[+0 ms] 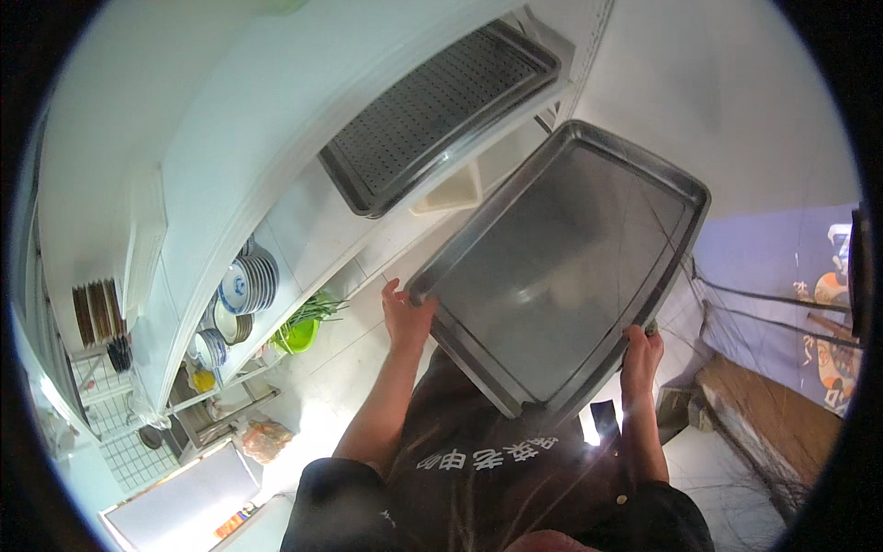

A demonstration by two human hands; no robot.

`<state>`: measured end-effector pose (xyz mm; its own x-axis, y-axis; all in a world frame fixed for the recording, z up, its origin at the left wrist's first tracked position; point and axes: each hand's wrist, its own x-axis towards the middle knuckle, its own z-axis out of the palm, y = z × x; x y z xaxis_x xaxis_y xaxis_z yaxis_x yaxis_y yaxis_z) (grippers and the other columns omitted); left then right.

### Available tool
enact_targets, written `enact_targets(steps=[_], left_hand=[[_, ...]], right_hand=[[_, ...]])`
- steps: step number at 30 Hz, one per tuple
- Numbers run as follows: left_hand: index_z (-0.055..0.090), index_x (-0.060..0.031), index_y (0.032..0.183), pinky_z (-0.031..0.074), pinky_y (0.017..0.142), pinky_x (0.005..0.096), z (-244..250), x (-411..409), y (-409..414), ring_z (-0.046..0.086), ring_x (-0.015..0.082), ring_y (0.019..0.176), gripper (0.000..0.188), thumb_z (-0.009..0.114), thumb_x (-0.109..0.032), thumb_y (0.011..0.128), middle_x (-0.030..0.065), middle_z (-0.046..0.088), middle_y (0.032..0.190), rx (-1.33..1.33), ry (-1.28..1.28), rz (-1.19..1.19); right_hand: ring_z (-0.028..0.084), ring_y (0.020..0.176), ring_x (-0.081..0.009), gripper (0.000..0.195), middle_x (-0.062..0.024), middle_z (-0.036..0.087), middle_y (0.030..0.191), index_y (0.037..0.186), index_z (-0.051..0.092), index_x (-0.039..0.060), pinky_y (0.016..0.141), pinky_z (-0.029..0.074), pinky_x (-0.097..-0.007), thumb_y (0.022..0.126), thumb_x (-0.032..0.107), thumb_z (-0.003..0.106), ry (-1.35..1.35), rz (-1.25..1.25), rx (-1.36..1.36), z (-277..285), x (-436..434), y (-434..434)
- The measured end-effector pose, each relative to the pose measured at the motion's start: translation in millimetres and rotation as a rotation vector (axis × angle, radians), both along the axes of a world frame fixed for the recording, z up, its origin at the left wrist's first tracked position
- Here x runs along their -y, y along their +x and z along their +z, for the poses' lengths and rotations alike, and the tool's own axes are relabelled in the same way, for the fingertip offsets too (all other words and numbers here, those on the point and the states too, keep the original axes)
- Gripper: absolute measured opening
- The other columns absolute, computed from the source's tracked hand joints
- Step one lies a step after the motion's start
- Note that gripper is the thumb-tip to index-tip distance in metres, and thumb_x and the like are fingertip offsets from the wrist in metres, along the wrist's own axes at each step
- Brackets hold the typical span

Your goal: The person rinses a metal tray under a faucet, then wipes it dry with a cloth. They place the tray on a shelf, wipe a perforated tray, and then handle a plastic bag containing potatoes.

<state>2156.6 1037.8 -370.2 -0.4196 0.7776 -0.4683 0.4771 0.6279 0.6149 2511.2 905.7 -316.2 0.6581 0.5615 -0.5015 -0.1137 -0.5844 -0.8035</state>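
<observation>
A large rectangular metal tray (545, 276) with a raised, rounded rim is held tilted in front of my dark apron (476, 497). My left hand (408, 314) grips its rim near the left corner, thumb over the edge. On the opposite long side, my right hand (643, 355) holds the rim lower down, with its fingers partly hidden behind the tray. The tray's inside looks bare and a little shiny. Its nearest corner reaches my apron. Beyond it, a dark perforated tray (441, 117) rests on a white shelf.
Stacked blue-and-white plates (248, 284) and bowls (210, 347) stand on the shelf at left. Below are a bright green basin (298, 336) with green stalks (317, 308) and a plastic bag (265, 440). A pale bin (448, 190) sits under the perforated tray. Brown wooden furniture (759, 414) stands at right.
</observation>
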Motion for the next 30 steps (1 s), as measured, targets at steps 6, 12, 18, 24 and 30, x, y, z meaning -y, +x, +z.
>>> enact_targets(steps=[6,12,18,24,30], left_hand=[[0.034,-0.0062,0.138,0.049,0.087,0.0425,-10.5,27.8,-28.4,0.058,0.028,0.103,0.083,0.08,-0.02,0.07,0.0132,0.054,0.114,0.059,0.132,0.068],[0.031,-0.0088,0.141,0.051,0.073,0.0416,24.3,41.5,-35.4,0.057,0.0257,0.095,0.074,0.067,-0.008,0.077,0.0142,0.054,0.117,0.831,-0.215,0.129],[0.039,-0.006,0.135,0.053,0.076,0.0422,44.2,74.2,-71.3,0.059,0.0259,0.096,0.062,0.058,0.0,0.077,0.0119,0.057,0.114,1.037,-0.1,0.101],[0.043,0.0005,0.13,0.054,0.079,0.0421,35.7,113.9,-117.0,0.062,0.0267,0.097,0.049,0.054,-0.004,0.082,0.0131,0.058,0.114,1.175,-0.102,0.126],[0.046,-0.005,0.127,0.055,0.078,0.0415,19.7,171.8,-120.2,0.061,0.0255,0.095,0.046,0.057,-0.008,0.082,0.0115,0.058,0.108,1.104,-0.181,0.353]], right_hand=[[0.047,0.069,-0.0097,0.017,0.0021,0.054,0.075,0.089,0.061,0.002,0.062,0.037,-0.0256,0.083,0.018,0.058,0.227,0.017,0.043,6.0,29.0,-13.4],[0.047,0.067,-0.0097,0.021,0.0017,0.053,0.074,0.085,0.06,0.0029,0.057,0.037,-0.0271,0.088,0.024,0.062,0.315,-0.046,0.148,37.3,69.2,-33.2],[0.047,0.069,-0.0116,0.029,-0.0001,0.052,0.074,0.083,0.058,-0.0006,0.06,0.037,-0.0294,0.088,0.028,0.057,0.327,0.108,0.452,48.9,105.7,-62.4],[0.048,0.067,-0.0129,0.023,-0.003,0.054,0.071,0.072,0.056,-0.0028,0.061,0.038,-0.0298,0.078,0.02,0.057,0.168,0.052,0.287,75.5,89.3,-116.4],[0.049,0.068,-0.0135,0.021,-0.0016,0.05,0.072,0.079,0.056,0.003,0.058,0.04,-0.0306,0.081,0.024,0.059,0.021,0.068,-0.037,41.1,99.0,-118.0]])
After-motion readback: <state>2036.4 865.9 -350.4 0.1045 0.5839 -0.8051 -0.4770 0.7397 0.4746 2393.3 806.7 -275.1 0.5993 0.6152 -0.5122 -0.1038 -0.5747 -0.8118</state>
